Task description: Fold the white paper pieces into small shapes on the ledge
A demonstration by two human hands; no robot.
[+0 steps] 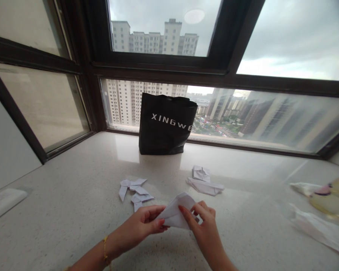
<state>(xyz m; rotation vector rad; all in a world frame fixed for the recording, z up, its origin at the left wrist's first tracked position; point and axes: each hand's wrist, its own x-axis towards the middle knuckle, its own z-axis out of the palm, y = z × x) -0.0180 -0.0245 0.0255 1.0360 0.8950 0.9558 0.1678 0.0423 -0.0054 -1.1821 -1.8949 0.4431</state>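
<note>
A folded piece of white paper (175,210) is held low over the pale stone sill (73,180). My left hand (142,226) pinches its left edge with the fingers curled round it. My right hand (205,229) grips the right side, one finger pressed along a crease. Just beyond lie several small folded paper pieces (135,190) on the left. Two finished folded paper shapes (205,182) rest on the right.
A black bag with white letters (165,124) stands at the back against the window. A white flat object (2,201) lies at the far left. Blurred plastic wrapping and yellowish items (324,203) sit at the right edge. Dark window frames close off the back.
</note>
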